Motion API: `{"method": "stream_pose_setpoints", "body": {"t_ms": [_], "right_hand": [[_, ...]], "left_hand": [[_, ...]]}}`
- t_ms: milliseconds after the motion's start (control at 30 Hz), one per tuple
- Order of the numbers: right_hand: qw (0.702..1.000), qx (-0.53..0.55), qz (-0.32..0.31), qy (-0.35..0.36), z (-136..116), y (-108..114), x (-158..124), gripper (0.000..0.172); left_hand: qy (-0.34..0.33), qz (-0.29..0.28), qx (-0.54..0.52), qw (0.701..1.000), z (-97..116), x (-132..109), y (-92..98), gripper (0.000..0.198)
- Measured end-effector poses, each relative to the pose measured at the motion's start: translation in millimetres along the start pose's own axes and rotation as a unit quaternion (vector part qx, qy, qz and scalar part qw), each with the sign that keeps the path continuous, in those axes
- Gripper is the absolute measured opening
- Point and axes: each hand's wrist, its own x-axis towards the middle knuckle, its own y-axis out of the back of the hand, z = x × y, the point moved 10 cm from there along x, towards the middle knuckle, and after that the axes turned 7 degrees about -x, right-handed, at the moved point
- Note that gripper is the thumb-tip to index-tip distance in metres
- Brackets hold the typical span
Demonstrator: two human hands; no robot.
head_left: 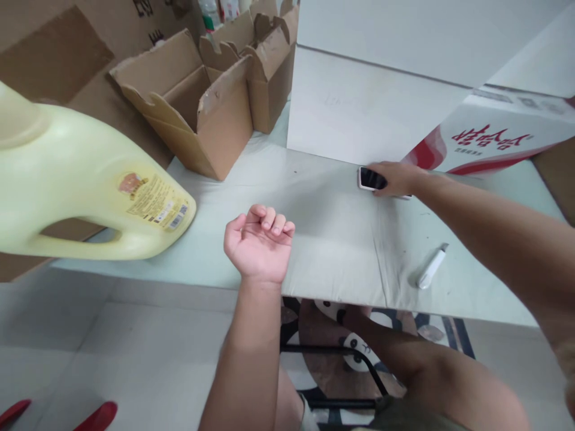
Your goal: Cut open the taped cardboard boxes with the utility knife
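Observation:
My left hand point(260, 242) is held palm up over the front part of the table, its fingers loosely curled and apart, with nothing in it. Farther back, beside the white boxes, my right hand point(398, 178) grips a smartphone point(371, 178) from above. The phone has a dark screen and a light edge, and my fingers cover much of it. It is at the tabletop, close to the base of the white box point(354, 108). A white utility knife point(432, 268) lies on the table below my right forearm, apart from both hands.
A large pale-yellow jug point(90, 161) stands at the left. Open cardboard boxes point(224, 126) are at the back, with a bottle point(209, 15) behind. A red-and-white printed carton point(489, 134) sits at the right. The table's front edge point(332, 299) runs above my legs.

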Motion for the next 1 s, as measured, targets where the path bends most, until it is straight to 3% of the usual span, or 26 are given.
{"method": "stream_pose_setpoints", "body": {"t_ms": [67, 133, 367, 433, 533, 700, 800, 900, 1000], "right_hand": [[0.999, -0.025, -0.003, 0.030, -38.0, 10.2, -1.3, 0.081], [0.995, -0.027, 0.015, 0.092, -94.7, 30.6, -1.0, 0.077], [0.954, 0.022, 0.159, 0.253, -306.1, 141.6, 10.0, 0.060], [0.938, 0.057, 0.196, 0.281, -347.8, 167.1, 11.9, 0.049], [0.941, 0.075, 0.208, 0.258, -378.8, 184.1, 21.9, 0.038], [0.950, 0.059, 0.230, 0.202, -372.0, 185.7, 26.9, 0.028], [0.933, 0.133, 0.276, 0.189, -332.8, 178.5, -2.3, 0.028], [0.912, 0.243, 0.299, 0.137, -262.4, 150.6, -65.0, 0.034], [0.906, 0.268, 0.327, 0.035, -181.0, 111.0, -158.1, 0.052]], "left_hand": [[0.001, 0.003, -0.007, 1.000, 0.6, -0.2, -1.2, 0.038], [0.002, 0.006, -0.016, 1.000, 1.4, -0.5, -2.3, 0.040], [-0.003, 0.011, -0.029, 1.000, 4.8, -3.3, -1.1, 0.038], [-0.011, 0.007, -0.026, 1.000, 8.2, -4.1, -0.4, 0.035], [-0.024, 0.005, -0.014, 1.000, 15.3, -4.8, 0.3, 0.033], [-0.049, 0.021, 0.016, 0.998, 27.3, -4.6, 1.6, 0.033], [-0.175, 0.071, 0.070, 0.979, 53.0, -10.1, 9.1, 0.032], [-0.353, 0.121, 0.124, 0.920, 83.8, -29.9, 13.2, 0.029], [-0.418, 0.118, 0.160, 0.887, 90.9, -37.9, 9.1, 0.021]]}}
